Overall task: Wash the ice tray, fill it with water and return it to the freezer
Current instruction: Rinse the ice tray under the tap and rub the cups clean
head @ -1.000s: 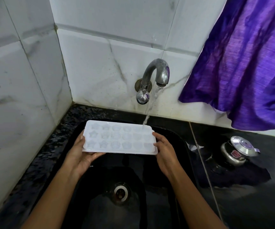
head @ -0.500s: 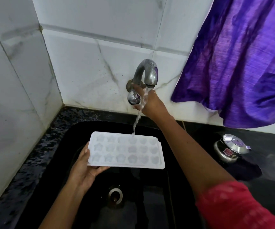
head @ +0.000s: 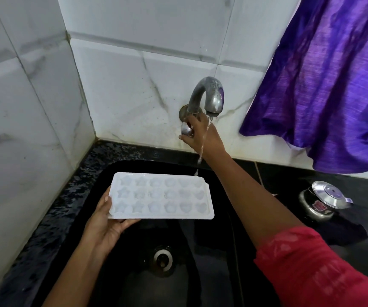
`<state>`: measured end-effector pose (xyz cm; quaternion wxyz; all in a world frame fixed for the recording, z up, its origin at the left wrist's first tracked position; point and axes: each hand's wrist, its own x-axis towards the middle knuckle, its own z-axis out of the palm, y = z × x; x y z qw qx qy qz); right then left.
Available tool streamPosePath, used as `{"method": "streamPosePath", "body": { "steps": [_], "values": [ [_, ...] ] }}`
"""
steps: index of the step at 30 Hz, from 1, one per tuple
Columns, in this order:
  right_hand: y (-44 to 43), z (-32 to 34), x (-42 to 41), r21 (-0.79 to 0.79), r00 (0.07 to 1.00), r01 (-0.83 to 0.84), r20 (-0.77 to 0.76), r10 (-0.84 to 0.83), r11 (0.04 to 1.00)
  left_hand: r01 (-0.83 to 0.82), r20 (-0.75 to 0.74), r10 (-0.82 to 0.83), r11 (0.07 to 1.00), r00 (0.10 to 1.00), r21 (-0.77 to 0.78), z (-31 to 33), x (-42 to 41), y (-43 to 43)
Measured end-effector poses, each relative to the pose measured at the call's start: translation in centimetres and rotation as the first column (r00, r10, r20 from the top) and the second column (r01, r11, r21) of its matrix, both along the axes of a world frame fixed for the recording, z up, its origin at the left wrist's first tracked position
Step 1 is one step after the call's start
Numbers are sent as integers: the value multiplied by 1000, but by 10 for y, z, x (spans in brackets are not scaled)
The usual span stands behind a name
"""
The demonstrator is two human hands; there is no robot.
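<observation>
White plastic ice tray (head: 161,196) sits level over the black sink (head: 218,251), long side running left to right. The left hand (head: 105,222) grips its left end, thumb on top. The right hand (head: 200,134) pinches the tap knob (head: 186,130) up behind it, and the stream (head: 203,142) lands at the tray's far-right corner.

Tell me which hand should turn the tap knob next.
Right, most likely. The right hand grips the tap knob while water runs; the left hand holds the ice tray over the sink.
</observation>
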<state>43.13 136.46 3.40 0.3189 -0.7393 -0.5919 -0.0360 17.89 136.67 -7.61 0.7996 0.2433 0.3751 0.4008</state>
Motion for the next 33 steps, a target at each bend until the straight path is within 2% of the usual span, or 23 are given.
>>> {"method": "streamPosePath", "body": {
  "steps": [3, 6, 11, 14, 21, 25, 33],
  "values": [
    [-16, 6, 2, -29, 955, 107, -275, -111, 994, 1, 0, -1, 1000, 1000, 4, 3, -2, -2],
    [-50, -8, -1, -117, 877, 159, -439, -194, 980, 18, 26, -18, 1000, 999, 2, 5, -4, -1],
    [-105, -62, -19, -252, 754, 243, -559, -346, 937, 29, 43, -30, 999, 999, 33, 7, -10, -7],
    [-127, -74, -37, -253, 712, 243, -609, -350, 936, 48, 45, -50, 998, 998, 41, 8, -12, -9],
    [-144, -80, -43, -203, 807, 271, -485, -337, 941, 166, 29, -167, 986, 986, 29, 14, -13, -18],
    [-149, -81, -42, -244, 850, 245, -412, -329, 938, 234, -31, -233, 971, 972, 37, 15, -14, -21],
    [-151, -80, -43, -314, 889, 240, -309, -338, 919, 194, -70, -187, 976, 980, 100, 16, -12, -28]
  ]
}}
